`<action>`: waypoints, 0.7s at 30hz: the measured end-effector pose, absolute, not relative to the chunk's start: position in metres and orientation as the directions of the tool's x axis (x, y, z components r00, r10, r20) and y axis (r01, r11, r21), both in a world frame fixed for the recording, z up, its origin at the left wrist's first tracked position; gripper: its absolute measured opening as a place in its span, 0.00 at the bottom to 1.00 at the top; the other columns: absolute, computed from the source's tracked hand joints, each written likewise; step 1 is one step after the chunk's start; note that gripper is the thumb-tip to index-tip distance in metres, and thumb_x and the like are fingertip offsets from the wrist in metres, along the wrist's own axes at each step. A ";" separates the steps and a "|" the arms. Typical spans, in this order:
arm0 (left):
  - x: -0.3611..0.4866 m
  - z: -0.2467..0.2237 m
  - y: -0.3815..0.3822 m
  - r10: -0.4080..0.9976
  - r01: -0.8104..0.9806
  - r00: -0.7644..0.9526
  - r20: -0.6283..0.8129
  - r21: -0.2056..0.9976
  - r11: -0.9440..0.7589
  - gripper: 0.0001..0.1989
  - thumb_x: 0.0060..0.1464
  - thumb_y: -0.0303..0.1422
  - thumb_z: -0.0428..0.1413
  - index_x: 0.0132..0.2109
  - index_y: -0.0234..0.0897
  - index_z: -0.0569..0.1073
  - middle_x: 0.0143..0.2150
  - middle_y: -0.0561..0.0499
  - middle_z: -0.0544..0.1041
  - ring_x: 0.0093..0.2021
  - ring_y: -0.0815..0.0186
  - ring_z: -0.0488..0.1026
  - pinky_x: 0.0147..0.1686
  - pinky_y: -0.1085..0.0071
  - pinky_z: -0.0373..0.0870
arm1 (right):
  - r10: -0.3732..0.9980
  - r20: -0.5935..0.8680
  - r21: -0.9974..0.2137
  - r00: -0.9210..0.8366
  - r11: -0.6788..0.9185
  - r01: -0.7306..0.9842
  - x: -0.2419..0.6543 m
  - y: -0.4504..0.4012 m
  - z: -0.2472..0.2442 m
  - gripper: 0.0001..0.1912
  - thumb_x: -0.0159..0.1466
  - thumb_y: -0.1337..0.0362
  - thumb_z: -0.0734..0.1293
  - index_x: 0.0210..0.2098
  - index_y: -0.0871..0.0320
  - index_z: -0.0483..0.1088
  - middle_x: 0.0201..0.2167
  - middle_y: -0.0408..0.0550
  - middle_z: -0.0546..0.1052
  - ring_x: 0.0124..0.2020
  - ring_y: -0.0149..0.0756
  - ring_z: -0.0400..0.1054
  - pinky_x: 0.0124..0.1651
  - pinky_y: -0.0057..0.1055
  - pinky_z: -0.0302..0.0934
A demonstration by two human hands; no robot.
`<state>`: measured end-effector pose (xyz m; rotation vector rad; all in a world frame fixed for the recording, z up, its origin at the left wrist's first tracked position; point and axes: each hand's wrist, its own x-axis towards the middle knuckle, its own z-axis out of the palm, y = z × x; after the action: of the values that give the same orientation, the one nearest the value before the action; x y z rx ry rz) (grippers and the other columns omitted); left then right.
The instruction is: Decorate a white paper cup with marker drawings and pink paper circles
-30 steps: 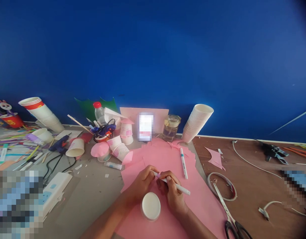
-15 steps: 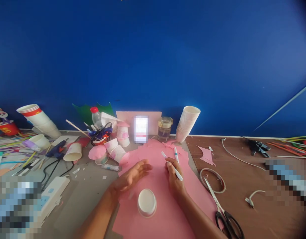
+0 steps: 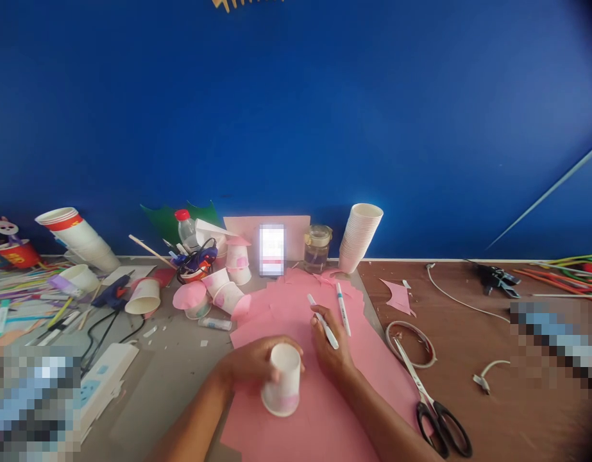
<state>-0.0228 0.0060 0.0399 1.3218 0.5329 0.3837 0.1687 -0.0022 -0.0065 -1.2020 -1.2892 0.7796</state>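
Head view: left fingers (image 3: 292,343) wrap cup (image 3: 283,380); right fingers (image 3: 317,314) pinch marker (image 3: 325,330) above pink paper (image 3: 262,324).

Left hand (image 3: 247,363) partly behind paper cup (image 3: 284,384)

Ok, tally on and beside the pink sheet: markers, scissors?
Markers: 2 (white marker in right hand; teal-banded marker on pink paper)
Scissors: 1 (black-handled scissors beside the sheet)
Total: 3
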 end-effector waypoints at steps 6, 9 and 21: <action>-0.009 0.022 0.013 0.844 -0.296 0.505 -0.182 0.882 0.367 0.34 0.46 0.62 0.47 0.41 0.35 0.72 0.29 0.46 0.73 0.32 0.57 0.74 0.28 0.65 0.66 | 0.907 0.419 -0.825 0.048 0.357 0.438 0.164 -0.004 -0.007 0.17 0.61 0.68 0.60 0.50 0.56 0.63 0.38 0.50 0.73 0.38 0.40 0.70 0.40 0.37 0.66; -0.008 0.020 0.016 0.859 -0.322 0.480 -0.179 0.875 0.363 0.35 0.44 0.63 0.48 0.43 0.36 0.71 0.28 0.48 0.72 0.32 0.57 0.74 0.28 0.65 0.65 | 0.879 0.476 -0.752 -0.016 0.417 0.511 0.162 -0.004 -0.012 0.22 0.59 0.71 0.61 0.53 0.56 0.62 0.41 0.54 0.74 0.42 0.45 0.69 0.43 0.42 0.66; -0.010 0.010 0.019 0.981 -0.194 0.190 -0.044 0.978 0.081 0.30 0.43 0.48 0.62 0.50 0.36 0.65 0.41 0.46 0.73 0.42 0.59 0.70 0.41 0.65 0.65 | 0.897 0.442 -0.758 0.001 0.373 0.534 0.164 -0.001 -0.024 0.25 0.58 0.73 0.59 0.55 0.56 0.61 0.44 0.55 0.74 0.44 0.44 0.70 0.43 0.41 0.68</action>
<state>-0.0104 0.0189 0.0103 1.0981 0.9570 1.1170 0.1637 -0.0007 -0.0237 -1.2869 -1.6645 0.4689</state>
